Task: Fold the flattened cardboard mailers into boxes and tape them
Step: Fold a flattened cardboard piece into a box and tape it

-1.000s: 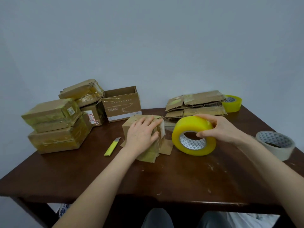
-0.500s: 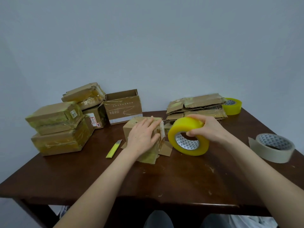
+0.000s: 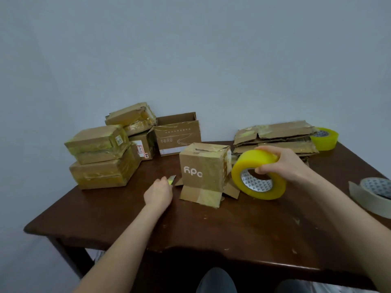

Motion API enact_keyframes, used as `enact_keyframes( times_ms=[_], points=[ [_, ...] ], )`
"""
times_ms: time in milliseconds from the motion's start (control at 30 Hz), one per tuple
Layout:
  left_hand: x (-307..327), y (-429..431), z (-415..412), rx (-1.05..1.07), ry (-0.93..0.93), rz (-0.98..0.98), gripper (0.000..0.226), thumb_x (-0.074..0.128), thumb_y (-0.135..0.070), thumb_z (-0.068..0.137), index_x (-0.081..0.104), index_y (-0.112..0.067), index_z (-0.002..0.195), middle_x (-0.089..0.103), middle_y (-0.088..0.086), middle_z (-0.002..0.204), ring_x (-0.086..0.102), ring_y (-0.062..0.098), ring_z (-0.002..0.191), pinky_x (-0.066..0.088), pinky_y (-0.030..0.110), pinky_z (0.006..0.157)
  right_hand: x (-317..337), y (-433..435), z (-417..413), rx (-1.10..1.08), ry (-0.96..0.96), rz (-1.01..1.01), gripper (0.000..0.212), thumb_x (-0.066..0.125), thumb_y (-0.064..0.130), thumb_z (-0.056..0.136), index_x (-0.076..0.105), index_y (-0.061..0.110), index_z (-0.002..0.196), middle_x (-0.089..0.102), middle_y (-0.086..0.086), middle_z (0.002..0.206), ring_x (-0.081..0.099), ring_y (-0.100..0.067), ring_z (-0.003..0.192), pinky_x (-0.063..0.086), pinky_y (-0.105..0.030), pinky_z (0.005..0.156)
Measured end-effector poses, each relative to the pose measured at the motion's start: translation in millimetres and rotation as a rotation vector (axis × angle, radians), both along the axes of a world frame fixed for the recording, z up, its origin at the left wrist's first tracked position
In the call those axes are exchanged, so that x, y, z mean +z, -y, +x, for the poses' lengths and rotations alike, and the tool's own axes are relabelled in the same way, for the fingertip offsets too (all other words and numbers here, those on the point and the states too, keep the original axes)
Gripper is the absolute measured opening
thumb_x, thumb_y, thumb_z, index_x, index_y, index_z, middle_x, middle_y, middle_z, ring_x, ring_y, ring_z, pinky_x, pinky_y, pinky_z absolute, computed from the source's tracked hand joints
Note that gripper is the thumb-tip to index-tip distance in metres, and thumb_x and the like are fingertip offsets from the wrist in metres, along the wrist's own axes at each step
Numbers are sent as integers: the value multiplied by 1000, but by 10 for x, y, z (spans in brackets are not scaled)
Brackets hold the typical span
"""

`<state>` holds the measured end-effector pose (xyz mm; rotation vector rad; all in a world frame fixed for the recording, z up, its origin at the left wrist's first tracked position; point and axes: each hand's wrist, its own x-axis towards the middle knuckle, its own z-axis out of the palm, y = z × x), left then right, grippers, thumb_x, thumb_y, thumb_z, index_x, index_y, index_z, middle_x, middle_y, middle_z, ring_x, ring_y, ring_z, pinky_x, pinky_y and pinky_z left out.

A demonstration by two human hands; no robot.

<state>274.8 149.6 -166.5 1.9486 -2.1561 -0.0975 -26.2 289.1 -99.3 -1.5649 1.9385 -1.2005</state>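
Note:
A small cardboard box (image 3: pixel 203 166) printed "hpc" stands upright in the middle of the dark wooden table (image 3: pixel 190 229), its bottom flaps splayed out and its top taped. My right hand (image 3: pixel 283 163) grips a big yellow tape roll (image 3: pixel 258 176) from above, just right of the box and against its side. My left hand (image 3: pixel 158 192) lies left of the box, fingers curled over a yellow-green utility knife (image 3: pixel 171 179); only the knife's tip shows. A stack of flattened mailers (image 3: pixel 275 138) lies behind the roll.
Several taped boxes (image 3: pixel 99 155) are piled at the back left, with an open-topped box (image 3: pixel 177 134) beside them. A second yellow roll (image 3: pixel 324 138) sits at the back right and a beige tape roll (image 3: pixel 374 193) near the right edge.
My left hand has come off the box and dropped to the knife on the table. The box's printed front now shows. My right hand still holds the roll beside the box.

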Motion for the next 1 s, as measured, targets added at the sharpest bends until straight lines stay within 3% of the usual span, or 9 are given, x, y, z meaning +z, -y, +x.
enact_keyframes(
  times_ms=[67, 200, 333, 467, 567, 633, 733, 833, 1000],
  points=[
    [-49, 39, 15, -8, 52, -60, 29, 50, -25, 97, 57, -17, 123, 62, 5, 114, 58, 24, 105, 50, 36, 75, -16, -26, -28, 2, 31, -8, 58, 82, 18, 71, 58, 37, 120, 57, 0, 119, 54, -21, 106, 45, -35, 81],
    [-1, 60, 83, 26, -45, -107, 27, 55, -14, 93, 62, -12, 119, 60, 9, 110, 59, 26, 100, 51, 36, 79, -24, -88, -92, 37, 88, 21, 61, 83, 20, 72, 56, 31, 125, 60, -3, 119, 58, -21, 104, 46, -32, 79],
    [394, -91, 167, 28, -273, -357, 27, 55, -12, 94, 62, -4, 119, 58, 14, 102, 58, 27, 88, 48, 36, 71, 25, -155, -96, 44, 168, 43, 65, 74, 52, 64, 59, 27, 123, 65, 2, 112, 63, -17, 100, 50, -33, 84],
    [909, -467, -197, -208, -460, -536, 29, 56, -18, 94, 62, -7, 120, 63, 6, 103, 53, 13, 86, 43, 27, 74, 72, -161, -86, 41, 68, 71, 54, 78, 47, 69, 60, 27, 116, 64, 2, 107, 63, -17, 96, 51, -32, 81],
    [1014, -754, -743, -413, -505, -457, 26, 54, -23, 95, 63, -10, 116, 58, -3, 100, 53, 9, 86, 46, 26, 79, 171, -131, -66, 79, -134, 75, 55, 80, 42, 73, 58, 36, 123, 59, 6, 115, 56, -15, 106, 49, -34, 86],
    [954, -824, -1076, -476, -475, -406, 23, 50, -24, 97, 63, -12, 112, 52, -6, 96, 49, 9, 87, 40, 23, 78, 218, -127, -87, 105, -174, 87, 54, 76, 36, 77, 57, 38, 127, 56, 10, 124, 51, -13, 113, 46, -32, 90],
    [841, -730, -1320, -461, -447, -321, 22, 47, -25, 99, 60, -12, 110, 48, -4, 99, 47, 11, 91, 40, 26, 82, 240, -198, -186, 109, -108, 117, 52, 73, 34, 75, 58, 38, 125, 54, 10, 126, 50, -14, 116, 46, -31, 90],
    [718, -637, -1351, -432, -428, -270, 25, 45, -24, 100, 59, -11, 115, 55, 1, 104, 52, 16, 97, 38, 26, 80, 213, -286, -242, 105, -18, 112, 43, 74, 37, 78, 58, 37, 118, 54, 10, 118, 53, -13, 108, 46, -25, 79],
    [719, -657, -1295, -425, -446, -315, 27, 49, -23, 98, 62, -13, 120, 61, 1, 113, 53, 14, 105, 35, 21, 81, 151, -172, -163, 20, -11, 87, 34, 65, 47, 86, 62, 25, 111, 62, 2, 113, 58, -17, 102, 48, -33, 87]
  ],
)
